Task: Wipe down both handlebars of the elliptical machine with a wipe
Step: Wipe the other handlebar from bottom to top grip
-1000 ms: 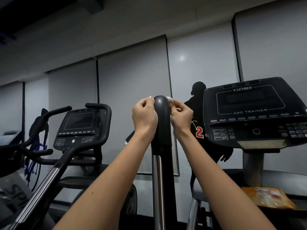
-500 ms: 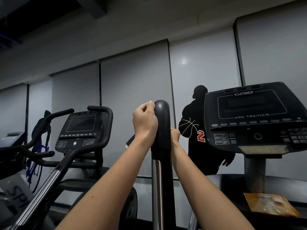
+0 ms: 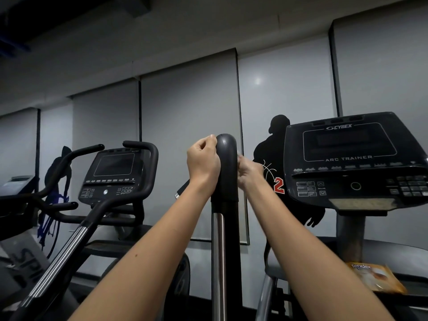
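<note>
Head view shows the handlebar [image 3: 226,167] at center, left hand [image 3: 202,162] curled at 9 o'clock, right hand [image 3: 249,171] blurred at 3 o'clock, grip unclear; the unseen wipe may slip.

A dark, curved shelf [image 3: 391,249] sits below the console post [image 3: 349,239] of the machine on my right. One orange packet [image 3: 377,280] lies flat on it, near its front edge and just in front of the post, printed side up. The print is blurred. The shelf's right end runs out of view.
</note>
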A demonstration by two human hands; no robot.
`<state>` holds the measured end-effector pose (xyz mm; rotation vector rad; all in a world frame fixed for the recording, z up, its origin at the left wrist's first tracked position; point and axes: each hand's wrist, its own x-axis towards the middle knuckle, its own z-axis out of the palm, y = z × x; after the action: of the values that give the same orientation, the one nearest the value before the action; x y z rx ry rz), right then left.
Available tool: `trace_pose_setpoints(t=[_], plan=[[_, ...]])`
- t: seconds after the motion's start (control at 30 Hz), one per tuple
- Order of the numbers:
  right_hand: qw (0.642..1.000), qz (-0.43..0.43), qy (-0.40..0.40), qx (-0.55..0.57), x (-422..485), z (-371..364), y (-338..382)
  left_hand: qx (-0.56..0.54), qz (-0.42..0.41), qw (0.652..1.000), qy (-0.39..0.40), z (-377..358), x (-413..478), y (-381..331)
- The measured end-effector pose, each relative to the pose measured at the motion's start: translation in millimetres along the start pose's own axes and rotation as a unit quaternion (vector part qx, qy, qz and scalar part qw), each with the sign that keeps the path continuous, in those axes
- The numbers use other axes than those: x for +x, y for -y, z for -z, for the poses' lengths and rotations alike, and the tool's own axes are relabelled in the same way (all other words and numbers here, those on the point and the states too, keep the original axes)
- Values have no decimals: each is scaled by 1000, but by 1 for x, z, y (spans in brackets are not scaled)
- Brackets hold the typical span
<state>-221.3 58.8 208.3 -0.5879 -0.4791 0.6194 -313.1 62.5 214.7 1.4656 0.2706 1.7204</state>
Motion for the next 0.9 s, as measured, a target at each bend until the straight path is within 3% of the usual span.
trace_pose_setpoints(t=[0.1,0.23,0.4,0.53,0.67,0.9], plan=[[996,79,39,-34,-7,-3,14,1,4,1000,11,2,1,2],[958,236,110,-119,-28,6,16,-5,7,1000,16,2,2,3],[908,370,123,-155,-42,21,4,-4,4,1000,20,2,3,5],[877,426,74,-212,-12,14,-3,-3,5,1000,19,2,3,5],[872,401,16,-282,18,10,-10,1,3,1000,22,3,1,3],[943,206,72,-249,13,22,-35,-6,13,1000,21,2,-2,-1]])
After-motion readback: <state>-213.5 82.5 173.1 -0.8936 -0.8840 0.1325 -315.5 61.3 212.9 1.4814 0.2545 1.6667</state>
